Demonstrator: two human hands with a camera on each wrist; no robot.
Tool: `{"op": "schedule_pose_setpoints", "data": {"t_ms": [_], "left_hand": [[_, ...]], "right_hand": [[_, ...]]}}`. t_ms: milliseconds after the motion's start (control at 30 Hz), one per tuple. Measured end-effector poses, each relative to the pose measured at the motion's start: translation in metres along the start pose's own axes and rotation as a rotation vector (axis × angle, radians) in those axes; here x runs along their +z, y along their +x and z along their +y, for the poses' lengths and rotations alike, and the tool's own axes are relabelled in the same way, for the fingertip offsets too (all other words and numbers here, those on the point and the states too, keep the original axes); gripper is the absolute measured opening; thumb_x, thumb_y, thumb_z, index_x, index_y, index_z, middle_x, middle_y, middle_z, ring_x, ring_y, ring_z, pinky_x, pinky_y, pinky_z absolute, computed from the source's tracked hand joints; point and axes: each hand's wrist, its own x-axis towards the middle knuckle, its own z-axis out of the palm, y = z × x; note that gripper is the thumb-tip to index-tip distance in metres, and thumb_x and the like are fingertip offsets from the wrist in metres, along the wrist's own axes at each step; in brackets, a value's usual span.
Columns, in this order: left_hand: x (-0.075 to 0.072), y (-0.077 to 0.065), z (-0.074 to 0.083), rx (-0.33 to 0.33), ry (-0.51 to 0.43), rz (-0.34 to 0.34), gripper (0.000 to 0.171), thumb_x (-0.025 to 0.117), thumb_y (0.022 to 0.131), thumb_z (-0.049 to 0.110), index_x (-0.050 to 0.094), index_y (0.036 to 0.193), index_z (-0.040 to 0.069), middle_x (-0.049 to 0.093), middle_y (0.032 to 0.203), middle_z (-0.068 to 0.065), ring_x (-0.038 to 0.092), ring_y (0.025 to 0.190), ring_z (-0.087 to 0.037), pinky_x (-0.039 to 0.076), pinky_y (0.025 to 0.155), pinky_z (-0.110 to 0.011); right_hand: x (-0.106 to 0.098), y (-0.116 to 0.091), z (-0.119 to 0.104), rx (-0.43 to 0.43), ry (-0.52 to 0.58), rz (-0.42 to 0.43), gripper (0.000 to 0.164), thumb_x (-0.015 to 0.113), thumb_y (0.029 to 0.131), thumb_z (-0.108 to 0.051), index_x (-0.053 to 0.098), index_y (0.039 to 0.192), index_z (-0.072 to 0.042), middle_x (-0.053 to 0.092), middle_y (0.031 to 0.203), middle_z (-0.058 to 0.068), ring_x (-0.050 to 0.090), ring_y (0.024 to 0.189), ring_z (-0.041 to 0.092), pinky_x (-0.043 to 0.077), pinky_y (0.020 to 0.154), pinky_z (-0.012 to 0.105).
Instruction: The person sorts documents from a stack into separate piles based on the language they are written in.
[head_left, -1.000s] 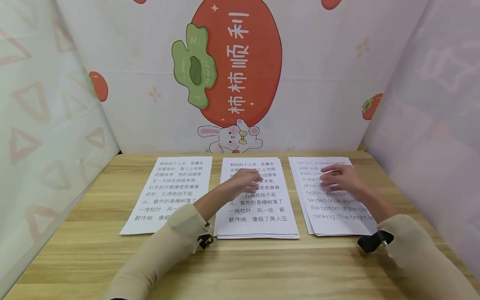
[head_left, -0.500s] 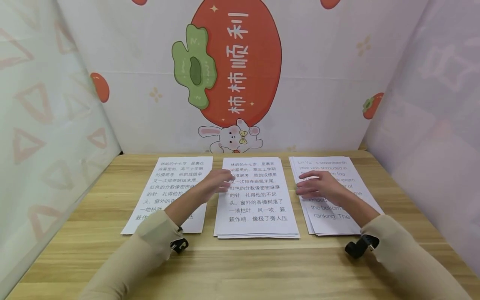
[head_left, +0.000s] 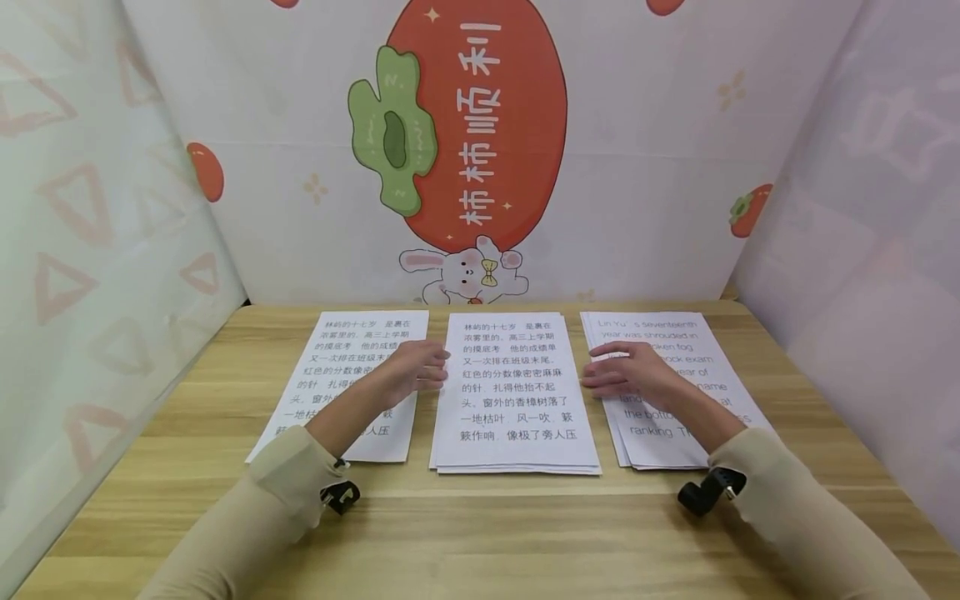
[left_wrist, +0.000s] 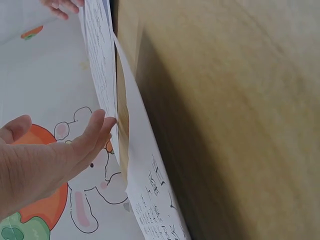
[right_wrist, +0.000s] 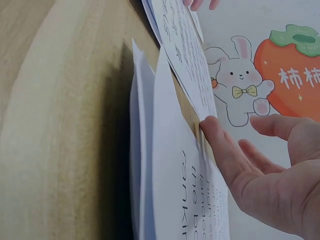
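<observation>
A middle stack of printed paper (head_left: 513, 392) with Chinese text lies between my two hands. My left hand (head_left: 408, 367) reaches over the right part of the left sheet of paper (head_left: 337, 400), its fingertips at the middle stack's left edge. My right hand (head_left: 630, 371) is over the right stack of paper (head_left: 690, 417), printed in English, with fingertips near the middle stack's right edge. In the right wrist view the fingers (right_wrist: 220, 145) are extended and hold nothing. The left wrist view also shows straight, relaxed fingers (left_wrist: 92, 137) beside the middle stack's edge.
All the paper lies on a wooden table (head_left: 480, 533). Lower sheets peek out along the edges of the middle and right stacks. Behind stands a white backdrop (head_left: 645, 167) with a persimmon and rabbit print, and fabric walls (head_left: 97, 250) enclose both sides.
My left hand has moved left from over the middle stack to its left edge. My right hand has moved left toward the middle stack's right edge. The papers keep their places.
</observation>
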Motion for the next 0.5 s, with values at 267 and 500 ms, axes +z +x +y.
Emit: {"op": "schedule_pose_setpoints", "data": {"t_ms": [267, 500], "left_hand": [[-0.0013, -0.0005, -0.001, 0.0, -0.012, -0.005, 0.054, 0.044, 0.108, 0.02, 0.038, 0.15, -0.013, 0.04, 0.151, -0.034, 0.05, 0.136, -0.045, 0.048, 0.113, -0.046], [-0.0043, 0.001, -0.0028, -0.017, -0.041, 0.009, 0.051, 0.044, 0.107, 0.017, 0.04, 0.148, -0.014, 0.042, 0.15, -0.035, 0.052, 0.135, -0.046, 0.05, 0.111, -0.046]], "right_hand": [[0.0033, 0.0025, -0.0011, 0.01, 0.006, 0.004, 0.051, 0.054, 0.105, -0.004, 0.036, 0.149, 0.013, 0.066, 0.131, 0.03, 0.075, 0.105, 0.028, 0.062, 0.092, 0.043], [0.0047, 0.0037, -0.0008, 0.017, 0.018, 0.002, 0.051, 0.054, 0.105, -0.004, 0.035, 0.149, 0.013, 0.065, 0.131, 0.03, 0.075, 0.106, 0.028, 0.061, 0.092, 0.043]]}}
